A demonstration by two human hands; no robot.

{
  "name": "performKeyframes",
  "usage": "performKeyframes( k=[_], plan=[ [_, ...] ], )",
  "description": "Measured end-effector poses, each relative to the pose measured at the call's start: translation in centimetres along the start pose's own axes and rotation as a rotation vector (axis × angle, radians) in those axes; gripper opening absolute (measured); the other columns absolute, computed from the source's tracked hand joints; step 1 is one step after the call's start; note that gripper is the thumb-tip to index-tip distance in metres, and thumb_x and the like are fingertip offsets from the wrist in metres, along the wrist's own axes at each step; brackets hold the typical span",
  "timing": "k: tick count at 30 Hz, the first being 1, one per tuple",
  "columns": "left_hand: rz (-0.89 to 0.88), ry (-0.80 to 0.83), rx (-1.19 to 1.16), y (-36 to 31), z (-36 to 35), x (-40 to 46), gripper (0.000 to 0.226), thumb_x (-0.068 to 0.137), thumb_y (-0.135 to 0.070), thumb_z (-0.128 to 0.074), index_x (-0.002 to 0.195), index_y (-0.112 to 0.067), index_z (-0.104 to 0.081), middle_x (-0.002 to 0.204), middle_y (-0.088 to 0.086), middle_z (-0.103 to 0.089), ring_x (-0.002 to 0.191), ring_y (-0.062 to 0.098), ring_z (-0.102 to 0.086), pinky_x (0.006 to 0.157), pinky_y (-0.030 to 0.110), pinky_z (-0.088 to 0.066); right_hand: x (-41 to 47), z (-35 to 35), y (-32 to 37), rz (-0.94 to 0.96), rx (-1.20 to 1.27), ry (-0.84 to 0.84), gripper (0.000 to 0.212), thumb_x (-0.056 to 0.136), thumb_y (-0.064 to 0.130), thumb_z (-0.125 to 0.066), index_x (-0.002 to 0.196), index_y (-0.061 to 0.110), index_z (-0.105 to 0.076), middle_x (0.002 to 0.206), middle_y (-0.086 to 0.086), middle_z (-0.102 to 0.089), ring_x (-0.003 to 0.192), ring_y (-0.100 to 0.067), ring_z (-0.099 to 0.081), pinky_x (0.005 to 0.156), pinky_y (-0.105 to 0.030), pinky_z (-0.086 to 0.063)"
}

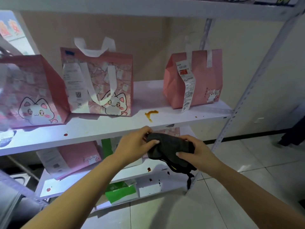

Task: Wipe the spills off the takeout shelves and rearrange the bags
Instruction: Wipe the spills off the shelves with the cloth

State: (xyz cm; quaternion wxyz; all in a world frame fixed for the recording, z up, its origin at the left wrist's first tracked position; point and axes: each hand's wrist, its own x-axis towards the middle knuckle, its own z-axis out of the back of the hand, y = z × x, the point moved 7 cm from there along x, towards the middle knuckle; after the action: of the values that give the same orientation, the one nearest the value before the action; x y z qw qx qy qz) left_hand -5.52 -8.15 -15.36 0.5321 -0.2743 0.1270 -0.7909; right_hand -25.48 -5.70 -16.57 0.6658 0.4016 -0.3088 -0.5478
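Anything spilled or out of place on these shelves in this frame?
Yes. An orange-brown sauce spill sits unwiped on the middle shelf between two pink bags, plus a red spot near its front edge. Dark red drips mark the lower shelf. Both hands hold a dark cloth.

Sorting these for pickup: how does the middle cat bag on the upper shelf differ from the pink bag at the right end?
The middle cat bag shows a large cat print and patterned front; the right pink bag is mostly plain with a small cat in one corner. The middle cat bag's white handles loop loose, one standing up; the right pink bag's top is folded shut. Both are pink, upright and carry a receipt.
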Motion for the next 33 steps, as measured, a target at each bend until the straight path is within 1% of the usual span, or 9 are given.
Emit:
performKeyframes(
  k=[3, 7, 10, 13, 15, 17, 25, 30, 33],
  plan=[
    [-0.036, -0.044, 0.071, 0.0, 0.2, 0.8, 0.042, 0.086, -0.06, -0.047, 0.114, -0.03, -0.057, 0.107, -0.01, -0.068, 0.097, 0.011, -0.063, 0.082, 0.034, -0.053, 0.1, 2.8, 0.6, 0.048, -0.015, -0.103, 0.031, 0.077, 0.012, -0.072, 0.103, 0.024, -0.061, 0.096, 0.01, -0.065, 0.091, -0.005, -0.061, 0.078, -0.02, -0.051],
    [0.109, -0.062, 0.25, 2.4, -0.1, 1.2, 0.054, 0.091, -0.049, -0.05, 0.137, -0.02, -0.045, 0.14, 0.001, -0.051, 0.127, 0.02, -0.046, 0.106, 0.038, -0.036, 0.9, 7.0, 0.5, 0.038, 0.091, -0.246, 0.024, 0.074, 0.006, -0.075, 0.09, 0.017, -0.06, 0.085, 0.005, -0.065, 0.076, -0.006, -0.062, 0.058, -0.01, -0.047],
    [0.222, 0.041, 0.432, 5.0, -1.2, 1.1, 0.066, 0.093, -0.057, -0.038, 0.145, -0.018, -0.033, 0.15, 0.005, -0.036, 0.138, 0.023, -0.032, 0.115, 0.043, -0.024, 2.1, 9.8, -0.6, -0.014, 0.236, -0.27, 0.024, 0.074, 0.001, -0.074, 0.087, 0.009, -0.056, 0.081, -0.002, -0.063, 0.076, -0.017, -0.061, 0.063, -0.022, -0.048],
    [0.34, 0.075, 0.458, 6.5, -1.5, 0.8, 0.08, 0.085, -0.068, -0.008, 0.147, -0.021, -0.027, 0.155, 0.002, -0.027, 0.144, 0.021, -0.02, 0.118, 0.045, -0.01, 3.3, 10.8, -1.8, -0.069, 0.435, -0.179, 0.022, 0.077, -0.004, -0.068, 0.079, 0.011, -0.052, 0.073, -0.007, -0.06, 0.075, -0.028, -0.059, 0.069, -0.037, -0.048],
    [0.362, 0.068, 0.445, 6.6, -1.6, 0.6, 0.089, 0.079, -0.07, 0.005, 0.147, -0.024, -0.028, 0.156, -0.001, -0.025, 0.144, 0.018, -0.016, 0.118, 0.045, -0.005, 4.0, 11.0, -2.5, -0.103, 0.505, -0.12, 0.023, 0.078, -0.007, -0.064, 0.078, 0.011, -0.05, 0.073, -0.01, -0.059, 0.075, -0.029, -0.058, 0.068, -0.039, -0.048],
    [0.373, 0.064, 0.46, 6.5, -1.6, 0.5, 0.09, 0.078, -0.07, 0.006, 0.147, -0.025, -0.029, 0.155, -0.002, -0.026, 0.144, 0.017, -0.017, 0.117, 0.046, -0.002, 4.5, 10.8, -2.8, -0.127, 0.546, -0.075, 0.023, 0.079, -0.009, -0.061, 0.08, 0.01, -0.049, 0.076, -0.012, -0.058, 0.075, -0.029, -0.058, 0.065, -0.037, -0.048],
    [0.477, 0.045, 0.507, 8.5, 0.0, 3.2, 0.064, 0.092, -0.06, -0.024, 0.141, -0.021, -0.038, 0.141, 0.005, -0.048, 0.129, 0.024, -0.042, 0.111, 0.05, -0.028, 6.0, 10.3, -2.4, -0.088, 0.493, -0.049, 0.02, 0.083, -0.005, -0.057, 0.096, 0.009, -0.052, 0.091, -0.01, -0.061, 0.086, -0.027, -0.06, 0.079, -0.046, -0.052],
    [0.41, 0.037, 0.543, 9.3, 1.1, 5.5, 0.062, 0.092, -0.06, -0.027, 0.139, -0.022, -0.041, 0.138, 0.001, -0.05, 0.124, 0.022, -0.047, 0.105, 0.044, -0.038, 6.8, 11.1, -0.9, 0.002, 0.479, -0.078, 0.032, 0.082, -0.009, -0.054, 0.1, 0.017, -0.06, 0.1, -0.002, -0.066, 0.093, -0.018, -0.063, 0.071, -0.027, -0.05],
    [0.362, 0.084, 0.556, 10.5, 0.8, 6.0, 0.077, 0.086, -0.071, -0.016, 0.141, -0.022, -0.039, 0.143, -0.001, -0.046, 0.13, 0.019, -0.042, 0.108, 0.042, -0.034, 7.6, 11.0, 0.3, 0.072, 0.415, -0.125, 0.034, 0.082, -0.01, -0.055, 0.095, 0.021, -0.062, 0.096, 0.002, -0.066, 0.092, -0.012, -0.062, 0.07, -0.019, -0.047]
  ],
)
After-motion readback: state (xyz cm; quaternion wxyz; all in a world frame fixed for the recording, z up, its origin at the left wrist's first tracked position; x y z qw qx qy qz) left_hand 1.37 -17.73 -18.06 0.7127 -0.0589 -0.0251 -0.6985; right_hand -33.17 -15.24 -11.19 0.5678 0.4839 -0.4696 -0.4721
